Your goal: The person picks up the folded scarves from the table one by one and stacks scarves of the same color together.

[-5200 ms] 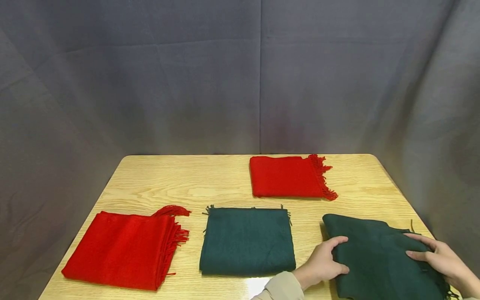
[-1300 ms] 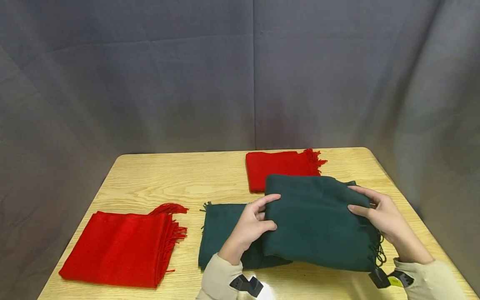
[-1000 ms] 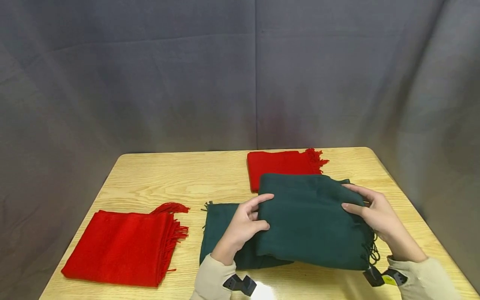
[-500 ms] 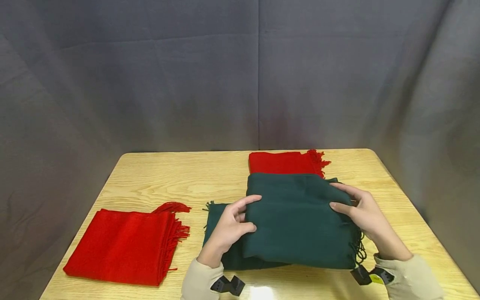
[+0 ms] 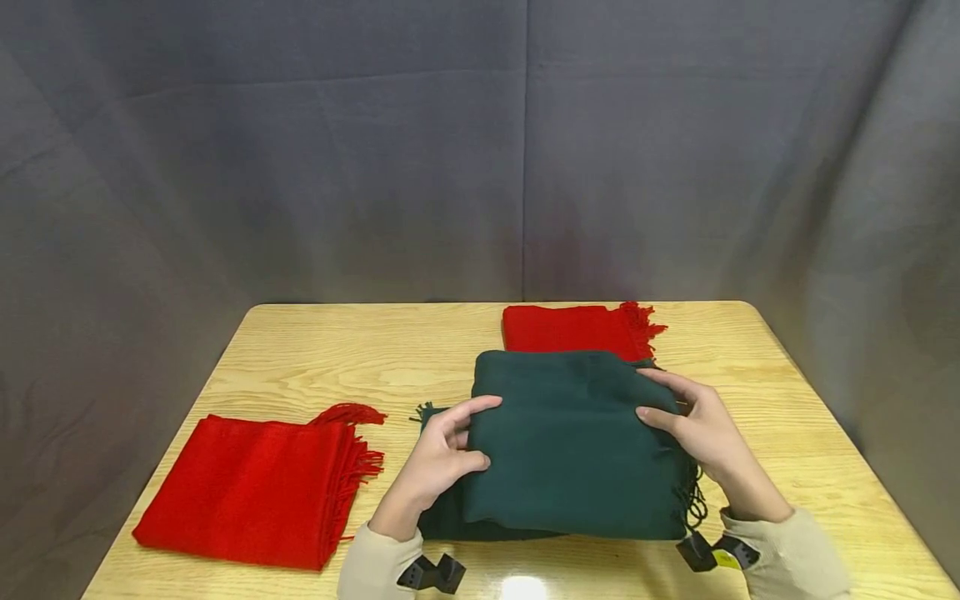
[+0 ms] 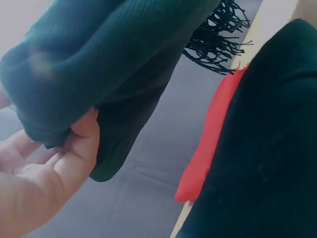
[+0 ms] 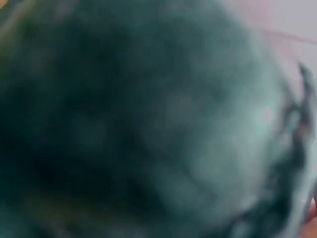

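Note:
A folded dark green scarf (image 5: 573,446) is held up between both hands, above the middle of the table. My left hand (image 5: 442,458) grips its left edge, thumb and forefinger on the upper face. The left wrist view shows the left hand's fingers (image 6: 81,144) pinching a folded edge. At the opposite side my right hand (image 5: 697,425) grips the fringed end, its other fingers hidden under the cloth. A second dark green folded scarf (image 5: 446,517) lies on the table directly below, mostly covered from sight. The right wrist view is blurred, filled by green cloth (image 7: 148,114).
On the wooden table (image 5: 360,358), a folded red scarf (image 5: 243,492) lies at the left with its fringe to the right. Another folded red scarf (image 5: 570,327) is at the back, partly covered by the held one. A grey curtain (image 5: 375,167) stands behind.
Both hands took the green scarf from the table's right side, lifted it and carried it left. Over the last second it has shifted further left, covering more of the lower green scarf.

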A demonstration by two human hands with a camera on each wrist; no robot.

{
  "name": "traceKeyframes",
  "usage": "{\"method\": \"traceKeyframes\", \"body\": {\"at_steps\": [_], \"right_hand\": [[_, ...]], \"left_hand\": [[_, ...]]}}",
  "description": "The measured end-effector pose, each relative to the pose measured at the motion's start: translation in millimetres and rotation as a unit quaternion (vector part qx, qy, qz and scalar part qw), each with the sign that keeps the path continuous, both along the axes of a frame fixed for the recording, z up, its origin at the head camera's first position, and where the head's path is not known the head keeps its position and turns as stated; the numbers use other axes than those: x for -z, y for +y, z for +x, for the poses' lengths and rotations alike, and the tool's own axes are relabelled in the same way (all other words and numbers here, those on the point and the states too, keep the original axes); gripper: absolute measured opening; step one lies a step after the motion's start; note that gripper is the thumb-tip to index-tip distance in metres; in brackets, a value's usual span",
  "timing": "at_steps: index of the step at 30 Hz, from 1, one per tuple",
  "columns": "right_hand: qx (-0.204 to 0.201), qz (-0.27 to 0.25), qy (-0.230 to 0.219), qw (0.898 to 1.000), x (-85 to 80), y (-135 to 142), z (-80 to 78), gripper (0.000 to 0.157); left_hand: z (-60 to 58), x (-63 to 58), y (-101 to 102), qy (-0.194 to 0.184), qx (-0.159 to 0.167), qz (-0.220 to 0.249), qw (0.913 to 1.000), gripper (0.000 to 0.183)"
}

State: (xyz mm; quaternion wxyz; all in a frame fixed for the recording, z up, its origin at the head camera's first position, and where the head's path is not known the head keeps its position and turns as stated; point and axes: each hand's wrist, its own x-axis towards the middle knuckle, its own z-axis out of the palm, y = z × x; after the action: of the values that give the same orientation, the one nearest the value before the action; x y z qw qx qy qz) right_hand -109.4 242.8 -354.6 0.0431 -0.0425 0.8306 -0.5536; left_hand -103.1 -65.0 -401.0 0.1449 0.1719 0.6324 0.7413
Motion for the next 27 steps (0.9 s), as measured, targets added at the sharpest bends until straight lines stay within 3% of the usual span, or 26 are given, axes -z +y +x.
{"method": "traceKeyframes", "body": {"at_steps": [11,20,27], "right_hand": [[-0.011,-0.004,0.01,1.0,8.6,-20.0,-7.3,0.051],[-0.016,-0.001,0.01,1.0,20.3,-35.8,-14.9,0.049],[-0.022,-0.018,0.004,1.0,29.0,-45.7,-19.1,0.049]], "left_hand": [[1.4,3.7,-21.7,-0.006,-0.012,-0.003,0.9999,0.064],[2.4,10.5,-37.6,0.022,-0.013,-0.015,0.9996,0.063],[2.5,16.3,-47.2,0.005,-0.019,-0.024,0.9995,0.063]]}}
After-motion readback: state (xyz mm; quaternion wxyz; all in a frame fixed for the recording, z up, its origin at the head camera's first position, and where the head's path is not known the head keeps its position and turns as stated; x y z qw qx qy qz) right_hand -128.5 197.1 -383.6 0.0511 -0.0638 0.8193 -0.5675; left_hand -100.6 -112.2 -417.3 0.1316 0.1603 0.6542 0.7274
